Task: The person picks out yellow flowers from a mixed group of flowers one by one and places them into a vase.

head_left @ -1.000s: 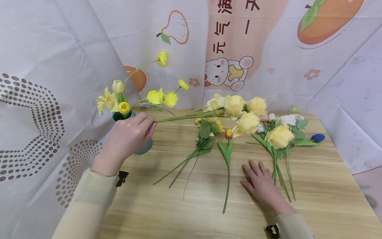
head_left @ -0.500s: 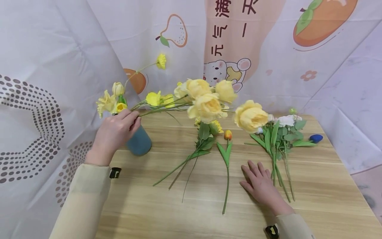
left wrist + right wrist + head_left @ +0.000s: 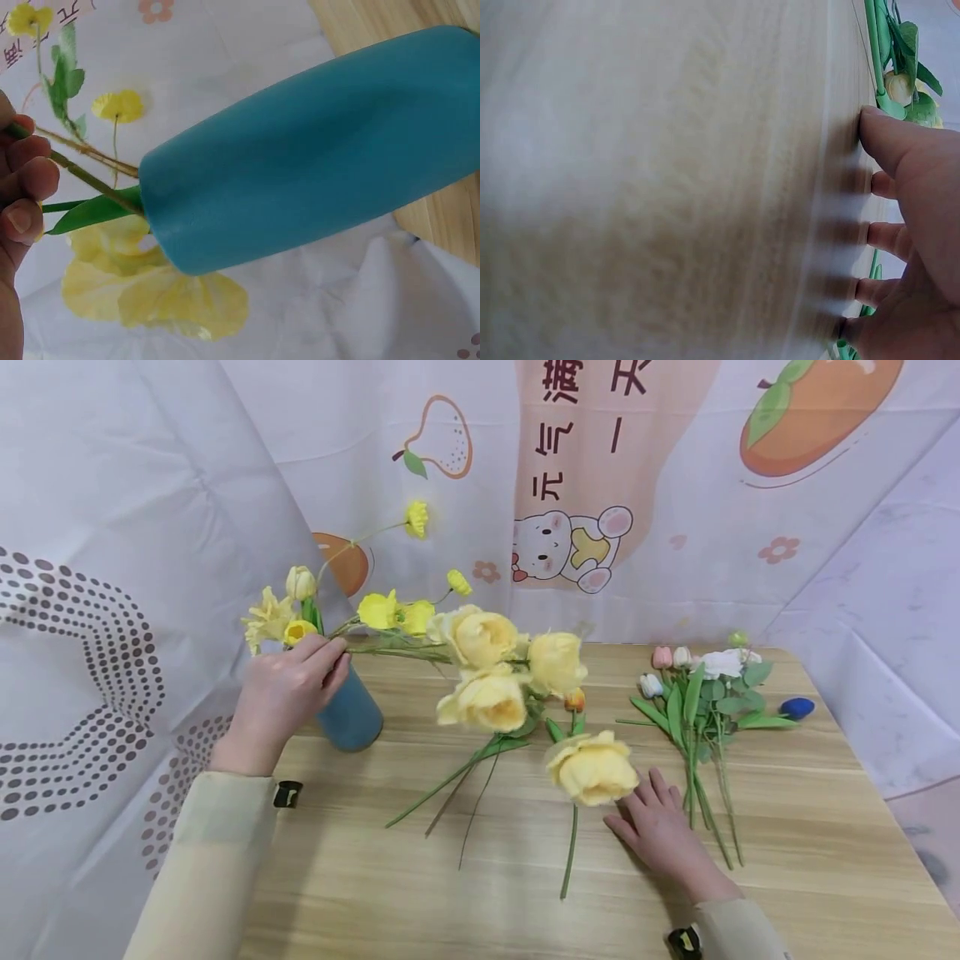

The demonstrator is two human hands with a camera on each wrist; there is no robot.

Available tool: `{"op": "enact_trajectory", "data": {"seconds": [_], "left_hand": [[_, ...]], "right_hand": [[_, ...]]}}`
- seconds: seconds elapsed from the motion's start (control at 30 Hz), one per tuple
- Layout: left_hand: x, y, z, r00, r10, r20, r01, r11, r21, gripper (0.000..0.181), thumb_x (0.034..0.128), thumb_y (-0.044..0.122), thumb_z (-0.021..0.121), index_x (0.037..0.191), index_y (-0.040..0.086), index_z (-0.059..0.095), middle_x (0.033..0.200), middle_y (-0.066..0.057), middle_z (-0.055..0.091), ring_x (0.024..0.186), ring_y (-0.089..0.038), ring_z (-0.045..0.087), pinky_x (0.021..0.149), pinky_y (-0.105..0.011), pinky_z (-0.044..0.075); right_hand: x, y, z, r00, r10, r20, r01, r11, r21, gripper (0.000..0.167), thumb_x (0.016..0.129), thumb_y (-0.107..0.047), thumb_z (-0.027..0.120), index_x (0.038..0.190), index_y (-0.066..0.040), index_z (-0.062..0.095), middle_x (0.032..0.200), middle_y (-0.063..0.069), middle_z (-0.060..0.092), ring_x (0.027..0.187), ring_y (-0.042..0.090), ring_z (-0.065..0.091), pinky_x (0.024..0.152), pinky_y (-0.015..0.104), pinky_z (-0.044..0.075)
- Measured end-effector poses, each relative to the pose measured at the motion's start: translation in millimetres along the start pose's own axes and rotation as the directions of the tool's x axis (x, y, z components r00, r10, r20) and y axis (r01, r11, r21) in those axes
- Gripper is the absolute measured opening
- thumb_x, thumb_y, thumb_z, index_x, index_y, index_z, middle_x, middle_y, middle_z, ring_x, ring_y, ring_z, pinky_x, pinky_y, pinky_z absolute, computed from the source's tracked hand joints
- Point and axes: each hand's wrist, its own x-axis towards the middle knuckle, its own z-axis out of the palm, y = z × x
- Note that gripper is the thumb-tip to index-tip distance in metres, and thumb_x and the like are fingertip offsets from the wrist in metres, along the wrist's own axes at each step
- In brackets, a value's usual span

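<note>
My left hand (image 3: 281, 702) pinches the stems of a spray of large yellow roses (image 3: 487, 702) beside the mouth of a blue vase (image 3: 352, 710). The blossoms hang out to the right, over the table. In the left wrist view, curled fingers hold a green stem (image 3: 90, 178) whose lower end meets the rim of the tilted-looking vase (image 3: 315, 150). Yellow tulips (image 3: 300, 583) and yellow poppies (image 3: 393, 612) stand in the vase. My right hand (image 3: 663, 835) rests on the wooden table with fingers spread, holding nothing; one rose bloom hangs near its fingertips.
An orange tulip (image 3: 574, 700) lies mid-table, partly behind the roses. Left of it lie several green stems (image 3: 450, 782), their heads covered. A bunch of white and pink flowers (image 3: 716, 664) and a blue tulip bud (image 3: 797, 707) lie at right. A printed curtain (image 3: 465, 485) hangs behind.
My left hand has moved left and slightly down to the vase mouth, carrying the rose spray. The blooms have swung left and sunk lower. My right hand has stayed put.
</note>
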Motion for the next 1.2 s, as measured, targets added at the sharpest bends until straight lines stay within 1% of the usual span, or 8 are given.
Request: {"op": "enact_trajectory", "data": {"seconds": [0.17, 0.23, 0.37, 0.53, 0.63, 0.9, 1.07, 1.2], "left_hand": [[-3.7, -0.2, 5.5, 0.999, -0.031, 0.026, 0.031, 1.000, -0.003, 0.010, 0.0959, 0.007, 0.066, 0.094, -0.001, 0.072, 0.076, -0.013, 0.066, 0.048, -0.024, 0.057, 0.037, -0.037, 0.040], [-7.3, -1.1, 7.8, 0.999, -0.050, 0.015, 0.050, 0.999, -0.016, 0.009, 0.0944, 0.006, 0.068, 0.094, -0.002, 0.072, 0.076, -0.015, 0.066, 0.050, -0.026, 0.058, 0.038, -0.038, 0.043], [-15.5, -3.2, 11.9, 0.995, -0.095, -0.009, 0.095, 0.995, -0.040, 0.011, 0.0910, 0.005, 0.074, 0.097, -0.004, 0.074, 0.081, -0.019, 0.069, 0.058, -0.031, 0.064, 0.045, -0.045, 0.051], [-21.5, -5.4, 16.8, 0.989, -0.146, 0.014, 0.146, 0.989, -0.037, 0.015, 0.0930, 0.010, 0.075, 0.100, -0.003, 0.074, 0.087, -0.020, 0.072, 0.061, -0.033, 0.066, 0.049, -0.047, 0.054], [-22.2, -5.8, 20.2, 0.985, -0.170, 0.013, 0.171, 0.985, -0.036, 0.016, 0.0943, 0.012, 0.074, 0.099, -0.004, 0.073, 0.085, -0.020, 0.071, 0.062, -0.033, 0.066, 0.048, -0.046, 0.054], [-21.0, -4.2, 26.1, 0.970, -0.240, -0.037, 0.240, 0.971, -0.019, 0.020, 0.0975, 0.014, 0.070, 0.095, -0.005, 0.074, 0.082, -0.020, 0.071, 0.060, -0.034, 0.066, 0.048, -0.048, 0.053], [-18.0, -3.0, 29.5, 0.963, -0.262, -0.068, 0.264, 0.965, 0.010, 0.021, 0.0981, 0.017, 0.070, 0.093, -0.003, 0.075, 0.083, -0.019, 0.066, 0.051, -0.033, 0.059, 0.042, -0.048, 0.049], [-16.2, -1.9, 31.9, 0.957, -0.279, -0.079, 0.282, 0.959, 0.031, 0.023, 0.0989, 0.019, 0.069, 0.094, -0.003, 0.076, 0.083, -0.020, 0.066, 0.052, -0.034, 0.059, 0.042, -0.049, 0.048]], "right_hand": [[0.9, -1.5, -0.5, 1.000, 0.019, 0.023, -0.020, 1.000, 0.012, 0.052, 0.096, -0.029, 0.072, 0.139, -0.003, 0.057, 0.154, 0.029, 0.039, 0.141, 0.063, 0.026, 0.105, 0.082, 0.025], [1.1, -1.6, -1.1, 0.999, 0.030, 0.036, -0.031, 0.999, 0.015, 0.057, 0.097, -0.030, 0.071, 0.145, -0.004, 0.054, 0.155, 0.029, 0.038, 0.142, 0.062, 0.025, 0.106, 0.081, 0.023], [0.9, -0.9, -2.4, 0.999, 0.034, 0.040, -0.035, 0.999, 0.016, 0.057, 0.098, -0.029, 0.070, 0.146, -0.004, 0.053, 0.155, 0.029, 0.038, 0.142, 0.062, 0.024, 0.106, 0.081, 0.023], [0.9, 1.0, -1.2, 0.999, 0.027, 0.036, -0.028, 0.999, 0.016, 0.058, 0.097, -0.030, 0.070, 0.145, -0.004, 0.053, 0.155, 0.029, 0.038, 0.142, 0.063, 0.025, 0.105, 0.081, 0.023], [0.1, 0.7, -1.5, 0.999, 0.028, 0.040, -0.029, 0.999, 0.018, 0.058, 0.098, -0.030, 0.070, 0.146, -0.004, 0.053, 0.155, 0.029, 0.038, 0.142, 0.062, 0.024, 0.105, 0.081, 0.023], [-0.9, 0.1, -2.0, 0.998, 0.037, 0.046, -0.038, 0.999, 0.028, 0.058, 0.099, -0.031, 0.069, 0.147, -0.005, 0.052, 0.157, 0.028, 0.037, 0.144, 0.061, 0.023, 0.107, 0.081, 0.021], [-1.0, 0.0, -2.0, 0.998, 0.039, 0.049, -0.040, 0.999, 0.030, 0.058, 0.099, -0.031, 0.069, 0.147, -0.005, 0.052, 0.157, 0.028, 0.036, 0.144, 0.061, 0.022, 0.107, 0.081, 0.021], [-0.8, -0.5, -1.9, 0.998, 0.040, 0.050, -0.041, 0.999, 0.032, 0.058, 0.099, -0.031, 0.068, 0.148, -0.005, 0.051, 0.157, 0.028, 0.036, 0.144, 0.061, 0.022, 0.108, 0.080, 0.021]]}}
